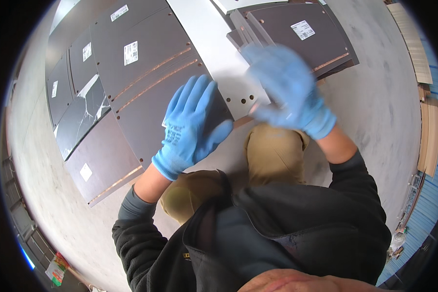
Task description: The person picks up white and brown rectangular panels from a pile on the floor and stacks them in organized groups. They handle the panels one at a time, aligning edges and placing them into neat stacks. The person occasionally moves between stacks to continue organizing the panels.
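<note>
Both my hands wear blue work gloves. My left hand is stretched out, thumb apart, over a dark grey-brown panel near its right edge; whether it touches the panel I cannot tell. My right hand, smeared by motion, has its fingers and thumb apart and nothing visible in them. It is above the near end of a white panel with several round dark holes. Beyond that hand lies a stack of dark panels, the top one bearing a white label.
More labelled dark panels spread to the left, one with torn clear plastic film. My knees in tan trousers are just below the panels, on a pale floor. Long light-brown boards stand at the far right.
</note>
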The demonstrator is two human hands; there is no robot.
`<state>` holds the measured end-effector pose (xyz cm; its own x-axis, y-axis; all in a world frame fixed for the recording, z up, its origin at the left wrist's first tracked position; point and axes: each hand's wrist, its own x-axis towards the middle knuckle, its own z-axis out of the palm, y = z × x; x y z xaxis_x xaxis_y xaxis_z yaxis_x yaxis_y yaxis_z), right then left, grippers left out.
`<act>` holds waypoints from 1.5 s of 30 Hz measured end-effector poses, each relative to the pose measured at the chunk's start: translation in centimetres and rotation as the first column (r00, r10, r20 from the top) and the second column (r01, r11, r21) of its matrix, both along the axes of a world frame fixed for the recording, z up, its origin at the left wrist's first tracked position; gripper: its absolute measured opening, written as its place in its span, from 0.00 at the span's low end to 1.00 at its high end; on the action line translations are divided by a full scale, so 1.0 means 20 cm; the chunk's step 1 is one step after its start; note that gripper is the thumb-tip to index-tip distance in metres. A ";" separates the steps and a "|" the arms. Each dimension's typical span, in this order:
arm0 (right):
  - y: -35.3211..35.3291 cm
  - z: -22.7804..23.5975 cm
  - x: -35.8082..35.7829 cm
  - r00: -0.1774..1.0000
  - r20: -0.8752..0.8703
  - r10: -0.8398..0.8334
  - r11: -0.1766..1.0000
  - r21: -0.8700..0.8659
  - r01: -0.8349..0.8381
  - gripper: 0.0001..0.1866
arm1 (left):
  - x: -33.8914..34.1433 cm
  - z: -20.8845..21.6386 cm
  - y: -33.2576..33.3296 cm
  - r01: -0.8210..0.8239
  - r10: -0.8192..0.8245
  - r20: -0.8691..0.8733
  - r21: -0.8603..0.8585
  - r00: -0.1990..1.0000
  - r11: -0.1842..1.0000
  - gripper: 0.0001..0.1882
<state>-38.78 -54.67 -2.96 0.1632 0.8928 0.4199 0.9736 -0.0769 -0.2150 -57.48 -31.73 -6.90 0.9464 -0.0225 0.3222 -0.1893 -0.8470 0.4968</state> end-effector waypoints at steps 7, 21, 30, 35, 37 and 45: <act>-0.49 0.02 0.74 0.524 0.049 -0.850 0.522 -0.055 0.851 0.36 | 0.41 0.00 -0.24 -0.062 0.082 0.025 -0.452 0.996 0.890 0.40; -0.40 -0.10 0.64 0.389 -0.563 -0.729 0.516 -0.080 0.853 0.31 | 0.59 0.01 -0.46 -0.282 0.293 -0.121 -0.741 0.948 0.609 0.38; 0.14 0.13 0.49 0.544 -0.730 -0.414 0.726 0.096 0.681 0.29 | 0.49 0.13 0.07 0.077 0.299 0.034 -0.988 0.954 -0.132 0.16; 0.76 0.07 0.67 0.411 -0.912 0.018 0.669 0.316 0.673 0.30 | 0.45 0.13 0.72 -0.031 0.517 -0.057 -0.998 0.854 -0.059 0.17; 1.00 -0.03 0.63 0.512 -0.842 -0.167 0.742 0.235 0.628 0.31 | 0.48 0.08 0.98 0.115 0.592 0.024 -0.986 0.806 -0.118 0.11; 1.53 -0.42 0.45 0.880 -0.048 -0.473 0.880 -0.076 0.468 0.42 | 0.68 -0.02 1.89 -0.581 0.663 0.222 -0.338 0.716 0.740 0.13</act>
<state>-29.71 -24.09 -11.40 0.5948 0.7274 0.3422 0.8039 -0.5373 -0.2552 -43.81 6.10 -7.30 0.5652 0.6469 0.5119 0.1638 -0.6962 0.6989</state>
